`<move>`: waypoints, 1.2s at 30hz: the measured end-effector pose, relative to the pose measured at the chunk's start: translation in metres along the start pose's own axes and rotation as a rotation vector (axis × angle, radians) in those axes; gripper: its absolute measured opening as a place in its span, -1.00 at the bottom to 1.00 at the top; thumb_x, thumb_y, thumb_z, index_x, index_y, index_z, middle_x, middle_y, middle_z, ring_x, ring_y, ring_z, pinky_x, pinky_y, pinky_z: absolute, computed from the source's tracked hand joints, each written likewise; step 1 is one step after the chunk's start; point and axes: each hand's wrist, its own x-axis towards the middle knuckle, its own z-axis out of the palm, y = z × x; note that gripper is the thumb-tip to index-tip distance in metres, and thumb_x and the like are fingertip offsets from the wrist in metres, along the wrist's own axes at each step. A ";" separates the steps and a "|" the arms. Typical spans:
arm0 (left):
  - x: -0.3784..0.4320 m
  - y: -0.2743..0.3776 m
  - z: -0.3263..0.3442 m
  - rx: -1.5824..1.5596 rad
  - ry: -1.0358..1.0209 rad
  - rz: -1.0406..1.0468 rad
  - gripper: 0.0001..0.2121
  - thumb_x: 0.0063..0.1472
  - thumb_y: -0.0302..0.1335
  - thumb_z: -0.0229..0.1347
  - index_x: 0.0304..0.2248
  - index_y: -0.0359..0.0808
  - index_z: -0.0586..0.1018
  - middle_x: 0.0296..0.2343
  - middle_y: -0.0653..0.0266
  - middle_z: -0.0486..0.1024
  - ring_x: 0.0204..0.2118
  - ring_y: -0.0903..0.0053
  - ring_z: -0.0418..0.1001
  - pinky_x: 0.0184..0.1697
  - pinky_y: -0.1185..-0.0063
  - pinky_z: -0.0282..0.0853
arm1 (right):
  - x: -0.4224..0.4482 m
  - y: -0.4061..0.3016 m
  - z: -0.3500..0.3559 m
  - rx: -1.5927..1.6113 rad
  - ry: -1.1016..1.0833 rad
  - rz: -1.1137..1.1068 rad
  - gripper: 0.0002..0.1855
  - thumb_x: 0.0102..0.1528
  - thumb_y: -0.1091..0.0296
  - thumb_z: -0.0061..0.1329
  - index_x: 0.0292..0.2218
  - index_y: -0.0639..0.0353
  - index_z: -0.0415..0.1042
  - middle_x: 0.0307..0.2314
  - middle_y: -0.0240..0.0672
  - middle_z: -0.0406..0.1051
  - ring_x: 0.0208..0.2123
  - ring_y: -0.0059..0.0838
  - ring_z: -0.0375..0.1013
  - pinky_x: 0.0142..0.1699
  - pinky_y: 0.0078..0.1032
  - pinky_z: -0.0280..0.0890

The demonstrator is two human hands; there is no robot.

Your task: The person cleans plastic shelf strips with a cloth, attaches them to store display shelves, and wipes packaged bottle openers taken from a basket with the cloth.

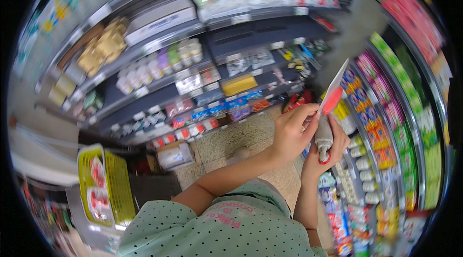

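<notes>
My left hand [291, 132] pinches the lower edge of a stiff white card [334, 83] with a red patch on its face. The card is turned nearly edge-on to me and tilts up to the right. My right hand [336, 143] wraps a grey, rough-textured item [323, 132], perhaps a body scrubber, just below the card. A pale cord and a red ring [324, 157] hang from its lower end. Whether card and grey item are joined is hidden by my fingers. Both hands are held up before the shelf on the right.
Ahead stands a dark shelf unit [253, 32] with bottles, packets and price tags. Boxed and bagged goods fill the right-hand shelf [379, 112]. A yellow-green basket [121, 184] with red-and-white packs is at lower left, near an open carton [175, 155]. Tiled floor [220, 148] lies between.
</notes>
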 end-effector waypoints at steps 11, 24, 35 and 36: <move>-0.005 0.001 -0.114 0.151 0.394 -0.190 -0.84 0.13 -0.68 0.17 -0.26 -0.42 0.58 -0.43 0.30 0.60 -0.42 0.70 0.55 -0.40 0.72 0.45 | -0.028 -0.049 0.074 0.556 -0.336 -0.178 -0.66 -0.01 0.46 0.10 -0.20 0.26 0.31 -0.07 -0.04 0.43 -0.10 -0.16 0.33 0.05 -0.30 0.22; -0.046 0.027 -0.262 0.099 0.789 -0.282 -0.84 0.14 -0.74 0.13 -0.28 -0.45 0.45 -0.41 0.23 0.56 -0.38 0.67 0.53 -0.31 0.72 0.46 | -0.096 -0.157 0.140 0.791 -0.667 -0.286 -0.73 -0.05 0.45 0.15 -0.27 0.23 0.42 -0.09 -0.16 0.49 -0.13 -0.22 0.37 0.04 -0.33 0.25; -0.114 0.081 -0.407 0.048 1.186 -0.418 -0.68 0.05 -0.75 0.08 -0.14 -0.43 0.45 -0.33 0.27 0.57 -0.36 0.67 0.52 -0.28 0.63 0.50 | -0.183 -0.283 0.185 1.050 -0.971 -0.464 -0.72 -0.18 0.53 0.09 -0.32 0.19 0.46 -0.15 -0.24 0.52 -0.19 -0.21 0.40 0.02 -0.31 0.23; -0.120 0.085 -0.418 0.046 1.202 -0.429 -0.60 0.05 -0.72 0.08 -0.06 -0.40 0.44 -0.29 0.31 0.57 -0.33 0.67 0.51 -0.27 0.63 0.50 | -0.189 -0.293 0.187 1.060 -1.018 -0.502 -0.72 -0.18 0.52 0.08 -0.32 0.19 0.46 -0.14 -0.24 0.51 -0.18 -0.22 0.40 0.02 -0.31 0.22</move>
